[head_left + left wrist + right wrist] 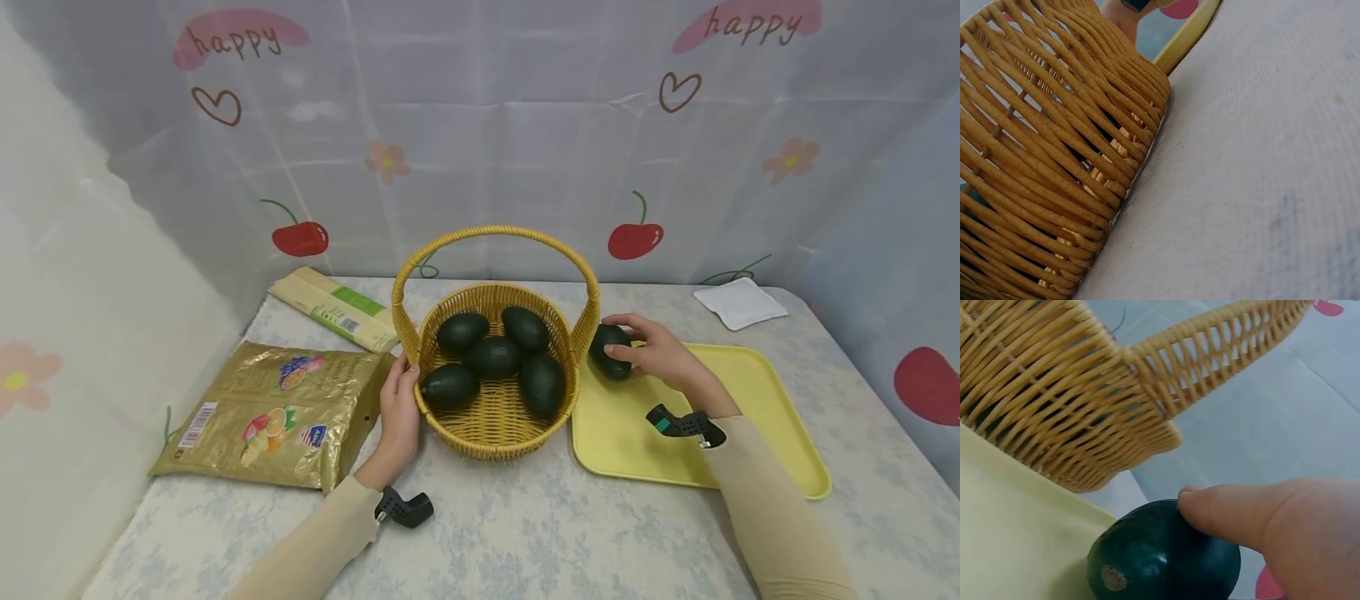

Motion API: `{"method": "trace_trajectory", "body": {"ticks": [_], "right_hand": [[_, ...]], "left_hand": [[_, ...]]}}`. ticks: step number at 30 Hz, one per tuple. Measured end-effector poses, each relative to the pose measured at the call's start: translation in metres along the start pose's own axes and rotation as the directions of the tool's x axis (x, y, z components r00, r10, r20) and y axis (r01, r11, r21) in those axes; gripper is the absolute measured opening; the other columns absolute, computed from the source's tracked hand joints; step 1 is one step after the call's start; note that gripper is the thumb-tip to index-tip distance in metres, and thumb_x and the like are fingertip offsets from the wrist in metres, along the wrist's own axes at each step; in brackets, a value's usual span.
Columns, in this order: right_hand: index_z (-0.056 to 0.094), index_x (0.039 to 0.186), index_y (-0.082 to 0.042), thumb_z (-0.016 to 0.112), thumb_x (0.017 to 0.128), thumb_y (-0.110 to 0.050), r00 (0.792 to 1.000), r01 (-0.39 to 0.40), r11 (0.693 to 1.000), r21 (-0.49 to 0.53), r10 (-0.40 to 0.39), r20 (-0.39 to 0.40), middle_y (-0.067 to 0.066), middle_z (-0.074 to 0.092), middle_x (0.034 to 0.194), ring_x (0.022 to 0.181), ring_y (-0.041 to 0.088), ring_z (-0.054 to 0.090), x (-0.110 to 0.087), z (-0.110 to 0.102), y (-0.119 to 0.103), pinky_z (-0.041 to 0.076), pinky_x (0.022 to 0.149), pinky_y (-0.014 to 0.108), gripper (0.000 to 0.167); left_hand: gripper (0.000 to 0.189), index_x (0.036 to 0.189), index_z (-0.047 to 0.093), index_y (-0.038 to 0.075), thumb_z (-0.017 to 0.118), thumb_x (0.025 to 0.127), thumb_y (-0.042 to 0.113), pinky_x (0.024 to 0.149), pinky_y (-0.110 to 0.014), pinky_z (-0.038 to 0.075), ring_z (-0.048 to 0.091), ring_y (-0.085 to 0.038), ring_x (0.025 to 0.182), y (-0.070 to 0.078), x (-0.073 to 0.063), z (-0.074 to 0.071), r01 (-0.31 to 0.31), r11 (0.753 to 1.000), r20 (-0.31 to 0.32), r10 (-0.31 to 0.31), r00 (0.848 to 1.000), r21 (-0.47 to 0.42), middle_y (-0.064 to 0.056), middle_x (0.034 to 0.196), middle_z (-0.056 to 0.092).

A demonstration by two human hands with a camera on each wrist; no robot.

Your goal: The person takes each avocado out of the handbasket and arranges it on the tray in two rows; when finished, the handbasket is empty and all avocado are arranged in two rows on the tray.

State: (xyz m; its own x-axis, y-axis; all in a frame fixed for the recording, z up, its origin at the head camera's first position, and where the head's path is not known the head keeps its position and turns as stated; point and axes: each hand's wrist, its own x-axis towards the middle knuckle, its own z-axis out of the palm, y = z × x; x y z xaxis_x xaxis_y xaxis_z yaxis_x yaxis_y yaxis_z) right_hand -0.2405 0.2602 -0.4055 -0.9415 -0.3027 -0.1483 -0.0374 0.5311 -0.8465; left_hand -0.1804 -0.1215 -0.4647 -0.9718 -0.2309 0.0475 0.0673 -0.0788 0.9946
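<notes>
My right hand (663,354) holds a dark green avocado (611,352) between thumb and fingers, over the yellow tray's left edge, right beside the basket. In the right wrist view the thumb lies across the top of this avocado (1163,553), and its stem end shows. Several more avocados (492,357) lie inside a yellow woven basket (491,450) with a tall arched handle. My left hand (399,421) rests against the basket's left side, fingertips at the rim. The left wrist view shows the basket's woven wall (1054,137) standing on the tablecloth, the hand itself out of frame.
The yellow tray (772,417) lies right of the basket, under my right forearm. A gold printed bag (277,417) is close to my left hand, with a pale flat packet (333,308) behind it. A white square item (741,302) sits at the back right.
</notes>
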Motion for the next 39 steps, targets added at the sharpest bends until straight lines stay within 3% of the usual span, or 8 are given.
{"method": "trace_trajectory", "body": {"ticks": [6, 13, 28, 34, 39], "right_hand": [[0.041, 0.154, -0.007, 0.065, 0.101, -0.022, 0.999, 0.015, 1.0, -0.011, -0.016, -0.046, 0.033, 0.045, 0.145, 0.102, 0.033, 0.063, 0.004, 0.008, 0.004, 0.061, 0.072, 0.038, 0.061], [0.041, 0.154, -0.004, 0.066, 0.1, -0.02, 0.997, 0.038, 0.999, 0.008, -0.037, -0.068, 0.03, 0.045, 0.148, 0.116, 0.041, 0.056, 0.009, 0.017, 0.006, 0.06, 0.064, 0.035, 0.062], [0.032, 0.159, -0.001, 0.058, 0.102, -0.012, 0.999, 0.037, 0.996, 0.087, -0.034, -0.033, 0.034, 0.036, 0.155, 0.127, 0.049, 0.054, 0.009, 0.021, 0.001, 0.063, 0.075, 0.041, 0.064], [0.035, 0.157, -0.002, 0.063, 0.1, -0.011, 0.996, 0.038, 0.996, 0.083, -0.031, -0.083, 0.035, 0.031, 0.158, 0.137, 0.055, 0.045, 0.01, 0.026, 0.002, 0.063, 0.073, 0.04, 0.064], [0.038, 0.155, -0.004, 0.064, 0.1, -0.012, 0.99, 0.039, 0.998, 0.051, -0.032, -0.138, 0.034, 0.033, 0.157, 0.136, 0.054, 0.047, 0.01, 0.031, 0.004, 0.063, 0.071, 0.037, 0.062]], "left_hand": [[0.051, 0.157, 0.041, 0.01, 0.039, 0.107, 0.018, 0.12, -0.041, 0.031, 0.039, -0.022, 0.147, 0.001, -0.001, 0.0, -0.007, 1.0, 0.007, 0.007, 1.0, -0.001, -0.01, 0.159, 0.045], [0.05, 0.158, 0.04, 0.012, 0.039, 0.108, 0.019, 0.121, -0.042, 0.031, 0.039, -0.02, 0.147, 0.003, -0.002, 0.0, -0.004, 1.0, 0.021, 0.004, 1.0, -0.007, -0.008, 0.159, 0.045], [0.05, 0.158, 0.04, 0.013, 0.039, 0.109, 0.021, 0.121, -0.039, 0.03, 0.038, -0.018, 0.148, 0.001, 0.0, -0.003, -0.006, 1.0, 0.034, 0.007, 0.999, -0.03, -0.006, 0.16, 0.044], [0.05, 0.158, 0.04, 0.013, 0.039, 0.109, 0.021, 0.122, -0.042, 0.029, 0.038, -0.019, 0.148, 0.0, 0.0, -0.002, -0.015, 0.999, 0.035, 0.016, 0.999, -0.032, -0.007, 0.16, 0.044], [0.05, 0.158, 0.04, 0.013, 0.04, 0.108, 0.02, 0.121, -0.04, 0.031, 0.038, -0.019, 0.148, 0.001, -0.001, -0.001, 0.0, 1.0, 0.028, 0.001, 1.0, -0.031, -0.007, 0.16, 0.044]]}}
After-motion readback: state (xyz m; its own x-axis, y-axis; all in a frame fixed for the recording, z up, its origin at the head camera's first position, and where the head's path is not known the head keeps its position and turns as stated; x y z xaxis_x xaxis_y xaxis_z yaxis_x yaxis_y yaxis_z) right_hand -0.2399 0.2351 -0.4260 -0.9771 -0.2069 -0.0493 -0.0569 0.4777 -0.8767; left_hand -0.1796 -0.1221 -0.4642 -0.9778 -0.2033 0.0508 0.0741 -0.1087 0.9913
